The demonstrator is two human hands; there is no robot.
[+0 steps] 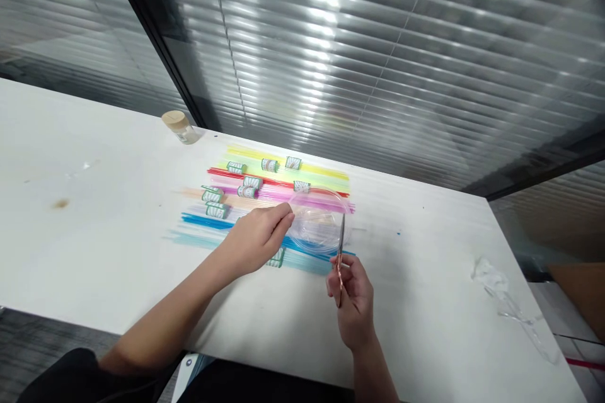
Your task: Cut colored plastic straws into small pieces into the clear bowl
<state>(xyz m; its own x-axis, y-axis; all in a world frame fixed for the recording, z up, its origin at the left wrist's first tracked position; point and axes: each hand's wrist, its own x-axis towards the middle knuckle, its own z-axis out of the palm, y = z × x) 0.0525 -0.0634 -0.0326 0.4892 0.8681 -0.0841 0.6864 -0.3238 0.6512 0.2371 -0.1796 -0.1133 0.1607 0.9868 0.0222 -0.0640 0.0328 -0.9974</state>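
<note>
My left hand (259,236) is closed, thumb and fingers pinched at the left edge of a coil of clear, thin plastic tubing or line (348,227). The coil is round and see-through, above the coloured strips. My right hand (353,299) grips a pair of scissors (341,245) with copper-coloured handles. Its blades look together and point away from me, near the right side of the coil. Beneath lie thin strips in bundles: yellow strips (326,170), red strips (220,171), pink strips (347,206) and blue strips (198,220). Several green-and-white paper labels (269,165) lie on them.
The white table (108,214) runs along a window with blinds (293,44). A jar with a wooden lid (176,118) stands at the back left. Crumpled clear plastic (491,277) lies near the right edge. A cardboard box (581,293) is beyond that edge.
</note>
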